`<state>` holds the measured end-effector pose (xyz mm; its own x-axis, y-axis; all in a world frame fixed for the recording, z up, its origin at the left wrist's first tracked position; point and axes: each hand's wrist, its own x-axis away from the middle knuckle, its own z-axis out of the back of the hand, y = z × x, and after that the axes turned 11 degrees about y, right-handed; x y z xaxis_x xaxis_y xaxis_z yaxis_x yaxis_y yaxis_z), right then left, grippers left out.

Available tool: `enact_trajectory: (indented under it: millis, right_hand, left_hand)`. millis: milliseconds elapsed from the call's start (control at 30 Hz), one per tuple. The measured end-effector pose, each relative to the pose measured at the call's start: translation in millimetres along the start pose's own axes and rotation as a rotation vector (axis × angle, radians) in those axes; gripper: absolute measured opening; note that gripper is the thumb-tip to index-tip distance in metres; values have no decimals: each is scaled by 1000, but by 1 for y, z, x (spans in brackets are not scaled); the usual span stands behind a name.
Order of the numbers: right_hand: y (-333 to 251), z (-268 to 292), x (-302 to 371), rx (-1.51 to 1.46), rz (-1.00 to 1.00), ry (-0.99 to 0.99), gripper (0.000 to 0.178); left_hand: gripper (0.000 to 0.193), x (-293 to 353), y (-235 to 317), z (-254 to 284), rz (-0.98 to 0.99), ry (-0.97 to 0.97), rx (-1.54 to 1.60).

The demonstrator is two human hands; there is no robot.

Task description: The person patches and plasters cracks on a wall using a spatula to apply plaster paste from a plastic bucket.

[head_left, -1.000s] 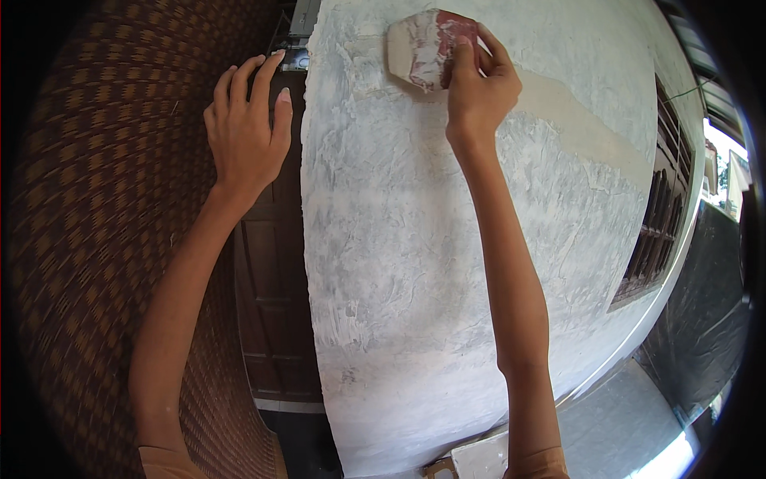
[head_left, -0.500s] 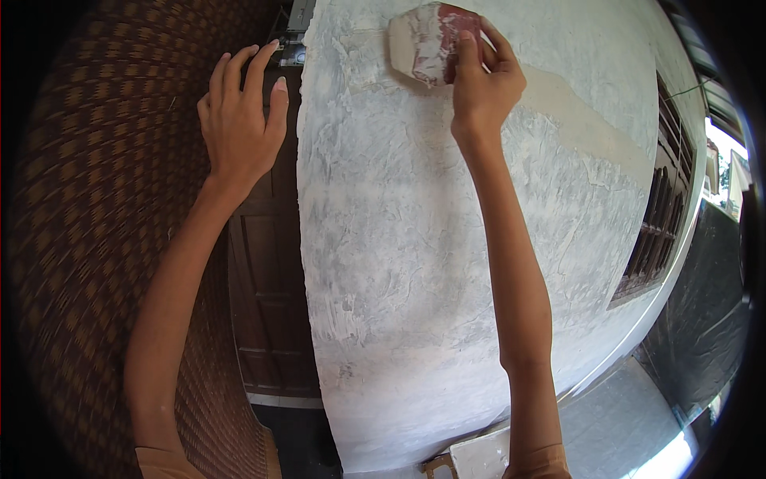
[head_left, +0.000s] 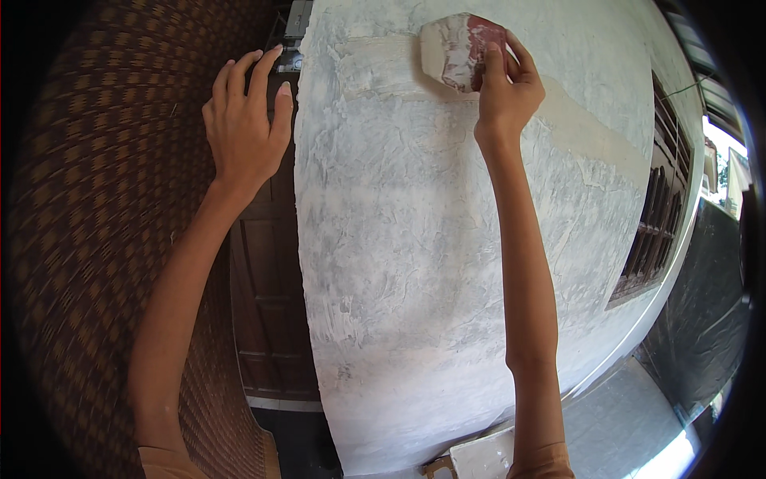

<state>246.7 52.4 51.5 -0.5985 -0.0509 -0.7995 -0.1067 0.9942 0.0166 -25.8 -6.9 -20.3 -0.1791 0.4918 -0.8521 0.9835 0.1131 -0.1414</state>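
Note:
My right hand (head_left: 511, 100) grips a flat red putty spreader (head_left: 456, 54), thumb on its near face and fingers bent round its right edge. White putty coats much of the spreader's left part. It lies at, or very close to, the grey-white plastered wall (head_left: 399, 239). To its left runs a smeared pale putty band (head_left: 371, 72). My left hand (head_left: 251, 132) is raised beside the wall's left edge, fingers spread and nothing in it. Whether its fingertips touch anything I cannot tell.
A brown woven panel (head_left: 112, 215) fills the left side. Between it and the wall stands a dark wooden door (head_left: 267, 319). A barred window (head_left: 658, 199) is on the right. Low down lies a white-smeared board (head_left: 483, 455), near dark sheeting (head_left: 694, 295).
My right hand has moved the spreader to the right and slightly lower in the picture. More of the smeared putty band now shows on its left. My left hand keeps nearly the same pose.

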Motion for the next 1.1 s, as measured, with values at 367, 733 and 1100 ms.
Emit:
enact_trajectory:
  millis: [367,733,1100]
  right_hand:
    - [0,-61,-30,-20,143,-337,29]
    - [6,-32,-19,44,24,-101,31]
    - [17,-12,12,99,-5,139,31]
  left_hand:
    - [45,1,-2,8,-3,-4,4]
    - [45,1,10,0,-32,29,71]
    - [46,-2,17,-8,-28,8,32]
